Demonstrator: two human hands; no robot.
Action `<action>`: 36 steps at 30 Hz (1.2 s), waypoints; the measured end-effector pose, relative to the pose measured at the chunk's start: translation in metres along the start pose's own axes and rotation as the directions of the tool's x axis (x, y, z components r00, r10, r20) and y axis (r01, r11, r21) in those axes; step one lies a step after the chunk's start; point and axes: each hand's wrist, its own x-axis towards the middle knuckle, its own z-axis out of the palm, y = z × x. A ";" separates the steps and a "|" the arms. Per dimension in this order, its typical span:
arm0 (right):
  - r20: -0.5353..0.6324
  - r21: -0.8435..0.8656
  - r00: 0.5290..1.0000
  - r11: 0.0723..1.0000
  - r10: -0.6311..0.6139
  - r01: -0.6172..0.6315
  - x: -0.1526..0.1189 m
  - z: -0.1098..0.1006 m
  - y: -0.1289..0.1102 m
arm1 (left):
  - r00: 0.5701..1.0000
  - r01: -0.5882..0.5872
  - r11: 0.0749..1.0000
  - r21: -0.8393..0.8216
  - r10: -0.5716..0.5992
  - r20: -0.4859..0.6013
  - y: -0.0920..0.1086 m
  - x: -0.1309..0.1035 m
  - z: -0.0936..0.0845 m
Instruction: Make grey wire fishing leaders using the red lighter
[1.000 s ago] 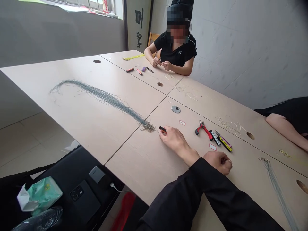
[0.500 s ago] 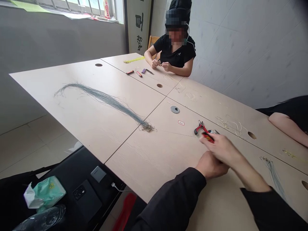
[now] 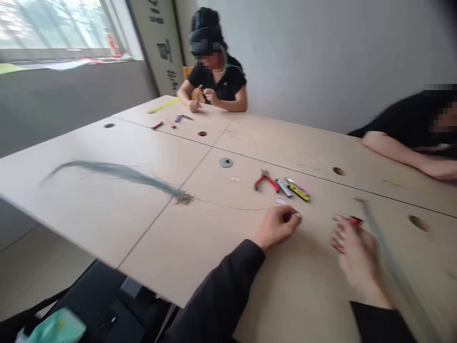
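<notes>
My left hand (image 3: pixel 278 226) is pinched closed above the table, thumb against forefinger. A thin line (image 3: pixel 235 207) runs from the bundle to its fingers; something small and pale shows at the fingertips. To the right, my blurred right hand (image 3: pixel 355 243) is curled around a small red-and-black object (image 3: pixel 356 221), its kind unclear. A long bundle of blue-grey strands (image 3: pixel 124 172) lies to the left, ending in a clump of small metal hooks (image 3: pixel 184 197). Beyond my left hand are red-handled pliers (image 3: pixel 266 182), a yellow-and-black tool (image 3: pixel 298 193) and a grey flat tool (image 3: pixel 283 187).
A grey disc (image 3: pixel 226 162) and small labels (image 3: pixel 234 179) lie mid-table. Another strand bundle (image 3: pixel 385 250) is at my right. One person (image 3: pixel 217 81) works across the table; another person's arm (image 3: pixel 392 150) rests at the right. A black seat (image 3: pixel 85 305) holds a phone and tissues.
My hands have come apart: the left opened away from the right, which moved right with the red-and-black object. The view has swung to the right, uncovering tools beside the pliers.
</notes>
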 end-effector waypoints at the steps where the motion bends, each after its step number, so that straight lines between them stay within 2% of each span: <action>1: 0.014 0.031 1.000 0.999 -0.007 0.007 -0.006 0.006 0.003 | 1.000 -0.016 1.000 0.008 0.016 -0.002 0.001 0.000 0.000; 4: 0.096 0.098 0.995 0.995 0.016 -0.025 -0.012 0.018 0.010 | 0.999 -0.031 1.000 -0.003 0.031 -0.013 0.004 0.001 0.000; 9: 0.256 0.108 0.963 0.987 0.089 -0.120 -0.012 0.013 0.014 | 0.990 -0.134 0.982 0.131 0.129 0.049 0.003 -0.003 0.003; 13: 0.404 0.137 0.903 0.967 0.144 -0.216 -0.014 0.010 0.007 | 0.989 -0.123 0.966 0.229 0.101 0.104 0.004 -0.004 0.005; 15: 0.463 0.228 0.878 0.941 0.122 -0.251 -0.011 0.002 0.000 | 0.983 -0.115 0.953 0.281 0.068 0.173 0.006 -0.005 0.004; 17: 0.423 0.437 0.905 0.866 0.042 -0.245 -0.007 -0.011 -0.008 | 0.967 -0.102 0.936 0.336 0.014 0.253 0.010 -0.006 0.003; 19: 0.285 0.675 0.958 0.718 -0.038 -0.173 -0.001 -0.026 -0.015 | 0.945 -0.098 0.921 0.377 -0.032 0.324 0.013 -0.007 0.001; 22: 0.128 0.847 0.990 0.526 -0.065 -0.075 0.006 -0.041 -0.019 | 0.934 -0.126 0.908 0.399 -0.028 0.357 0.014 -0.007 0.000; 27: 0.120 0.896 0.992 0.434 -0.030 -0.095 0.009 -0.047 -0.017 | 0.976 -0.124 0.915 0.384 0.043 0.213 0.008 -0.006 0.002; 30: 0.050 0.934 0.996 0.357 -0.071 -0.021 0.011 -0.060 -0.016 | 0.967 -0.195 0.910 0.366 0.117 0.224 0.006 -0.005 0.003; 32: -0.017 0.940 0.996 0.339 -0.084 0.045 0.015 -0.070 -0.016 | 0.968 -0.243 0.893 0.378 0.195 0.161 0.005 -0.004 0.003; 34: -0.042 0.910 0.997 0.410 -0.064 0.065 0.018 -0.073 -0.014 | 0.960 -0.242 0.868 0.434 0.278 -0.020 0.003 -0.002 0.003; 36: 0.003 0.818 1.000 0.576 -0.020 0.009 0.018 -0.065 -0.012 | 0.917 -0.194 0.850 0.490 0.335 -0.219 0.001 0.000 0.001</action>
